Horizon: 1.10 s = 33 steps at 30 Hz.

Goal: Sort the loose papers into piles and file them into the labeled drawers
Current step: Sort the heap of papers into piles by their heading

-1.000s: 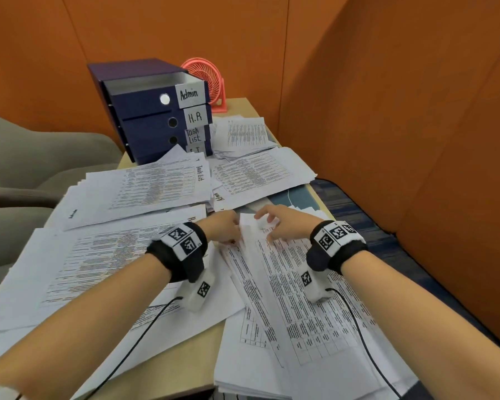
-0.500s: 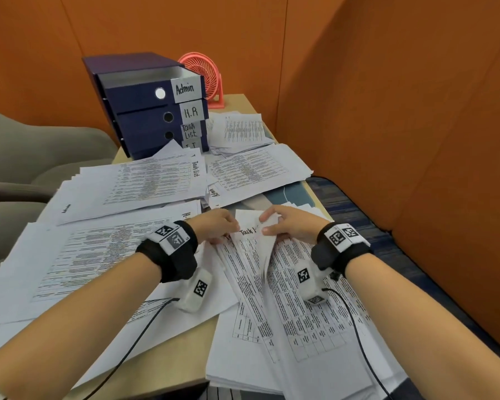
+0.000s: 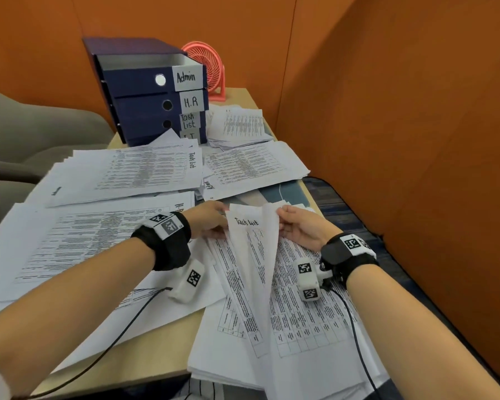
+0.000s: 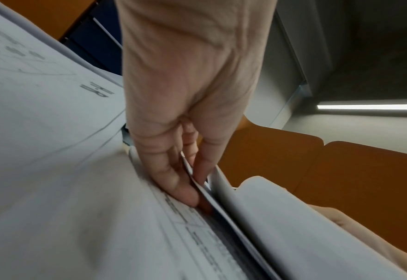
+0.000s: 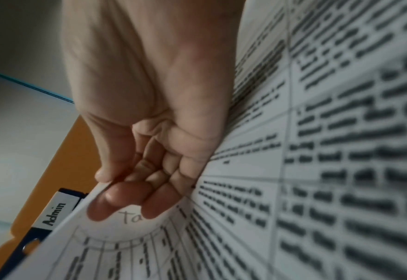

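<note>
- Far left of frame — wide spread of printed pages, top pile marked "H.R", w/ a "Task List" pile above it.
- Upper centre-left: blue drawer unit, top drawer pulled out, labels Admin, H.R, Task List; pink fan just behind.
- Centre: left hand — thumb & fingers pinched on edges of a few sheets.
- Just right of centre: lifted sheet headed "Task List", curled up off the near pile.
- Right hand — thumb & fingertips clamped on that sheet's top corner.
- Upper right: two more piles by the orange wall.
</note>
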{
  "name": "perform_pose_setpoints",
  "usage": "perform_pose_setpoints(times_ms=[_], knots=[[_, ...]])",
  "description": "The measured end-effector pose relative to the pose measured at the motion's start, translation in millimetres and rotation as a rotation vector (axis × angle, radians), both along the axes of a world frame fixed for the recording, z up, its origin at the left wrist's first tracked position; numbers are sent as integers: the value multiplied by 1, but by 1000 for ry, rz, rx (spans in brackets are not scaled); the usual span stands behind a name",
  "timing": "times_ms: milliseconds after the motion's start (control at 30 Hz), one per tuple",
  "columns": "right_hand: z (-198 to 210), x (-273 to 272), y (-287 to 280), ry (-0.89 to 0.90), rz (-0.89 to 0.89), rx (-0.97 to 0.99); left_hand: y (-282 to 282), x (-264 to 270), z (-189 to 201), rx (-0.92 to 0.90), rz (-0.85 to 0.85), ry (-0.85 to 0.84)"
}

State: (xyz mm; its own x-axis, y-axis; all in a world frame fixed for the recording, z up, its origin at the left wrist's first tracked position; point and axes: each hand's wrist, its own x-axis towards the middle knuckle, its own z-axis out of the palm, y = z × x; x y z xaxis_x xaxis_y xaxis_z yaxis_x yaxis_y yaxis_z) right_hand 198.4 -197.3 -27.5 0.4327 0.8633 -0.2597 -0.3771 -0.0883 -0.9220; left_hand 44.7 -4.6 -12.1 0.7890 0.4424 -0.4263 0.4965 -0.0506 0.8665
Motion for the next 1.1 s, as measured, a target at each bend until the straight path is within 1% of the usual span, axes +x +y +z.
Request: perform_pose_setpoints(times_ms=[100,200,233,267,300,333,367,400,433,467,500,533,567,600,633,667,700,733,767,833,900,933,1000,1067,1100], knots=[[-2,4,1,105,-109,-32,-1,-1,0,-57,17,-16],[-5,7,5,204,-217,-37,-4,-2,4,-193,30,-69],[-5,7,6,214,-214,-38,-7,-3,7,-238,5,-80],[-4,6,6,193,-187,-52,-12,-5,10,-244,-41,-91],[1,2,7,118,-142,-82,-16,-4,9,-191,-94,-97],[7,-2,9,-43,-90,-137,-19,-4,8,-80,-144,-100],[14,-3,10,-301,-51,-218,-23,-3,9,67,-169,-106],[22,-3,13,-610,-42,-303,-23,-1,9,192,-169,-120],[30,-2,16,-908,-15,-364,-24,2,11,249,-155,-157],[40,0,19,-1169,40,-419,-24,4,16,241,-145,-209],[48,3,22,-1335,119,-474,-27,6,23,204,-136,-270],[58,7,23,-1405,180,-544,-27,8,28,161,-105,-320],[70,11,24,-1411,213,-590,-29,9,34,109,-64,-357],[83,14,23,-1386,207,-589,-30,9,40,43,-30,-373],[94,21,20,-1373,153,-559,-28,9,44,-33,-27,-369],[104,29,18,-1354,44,-521,-23,8,46,-104,-61,-343],[114,38,16,-1330,-117,-465,-16,6,48,-166,-107,-312],[121,46,12,-1298,-285,-422,-9,2,51,-190,-126,-282],[124,56,8,-1260,-435,-385,1,-2,52,-196,-106,-267],[128,76,-2,-1158,-632,-360,19,-7,56,-111,17,-308],[128,89,-9,-1078,-753,-372,33,-10,57,-59,150,-410],[125,95,-10,-1017,-791,-381,37,-11,57,-90,194,-449],[117,96,-5,-845,-824,-355,36,-10,60,-199,207,-456],[106,91,7,-728,-803,-301,26,-7,65,-328,132,-403],[102,85,16,-684,-757,-284,21,-5,67,-389,74,-401]])
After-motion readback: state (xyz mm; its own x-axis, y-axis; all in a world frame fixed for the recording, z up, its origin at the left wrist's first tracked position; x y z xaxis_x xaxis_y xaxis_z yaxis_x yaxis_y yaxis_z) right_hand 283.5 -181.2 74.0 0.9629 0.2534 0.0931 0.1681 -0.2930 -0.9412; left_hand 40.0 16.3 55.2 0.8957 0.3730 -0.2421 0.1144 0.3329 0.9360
